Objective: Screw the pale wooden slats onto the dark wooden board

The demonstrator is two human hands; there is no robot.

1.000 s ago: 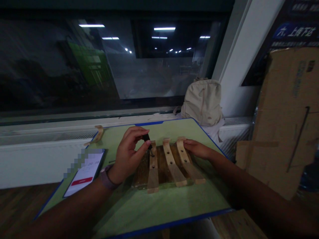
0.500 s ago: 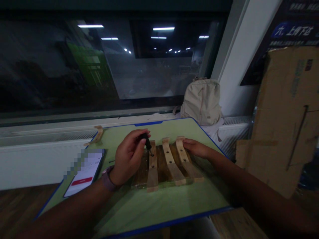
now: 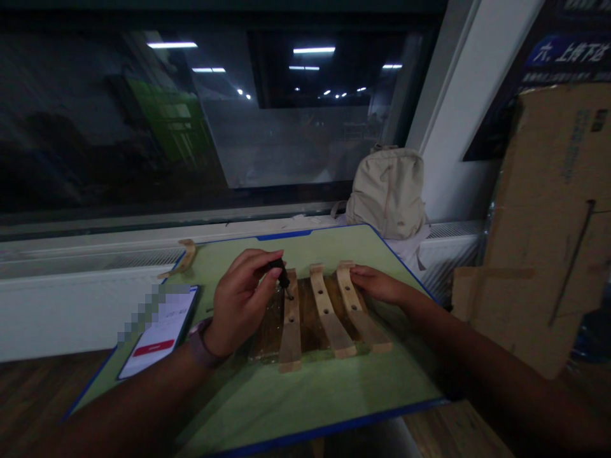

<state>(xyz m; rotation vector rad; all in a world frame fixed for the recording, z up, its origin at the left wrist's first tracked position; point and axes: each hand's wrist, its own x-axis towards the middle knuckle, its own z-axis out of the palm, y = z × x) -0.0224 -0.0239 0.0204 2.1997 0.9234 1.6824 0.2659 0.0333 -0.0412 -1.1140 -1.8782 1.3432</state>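
Compared with one second ago, the left hand (image 3: 241, 302) has moved a little to the left, while the right hand (image 3: 375, 284) stays at the same place. Now the left hand is half closed: its thumb and fingers grasp the dark handle of a screwdriver (image 3: 283, 275), which is tilted, and its tip meets the upper hole of the left wooden piece (image 3: 289, 346). If the tip is inside the hole, I cannot tell.

With its fingers brought together, the right hand touches the edge of the right wooden piece (image 3: 361, 318), near the far end. Whether it grips this piece or only steadies it, I cannot see. Between these two lies the middle wooden piece (image 3: 337, 334), which neither hand touches. All three pieces rest across a brown, shiny block (image 3: 265, 343) on the green table (image 3: 267, 407). One phone (image 3: 155, 334) lies to the left of the left hand.
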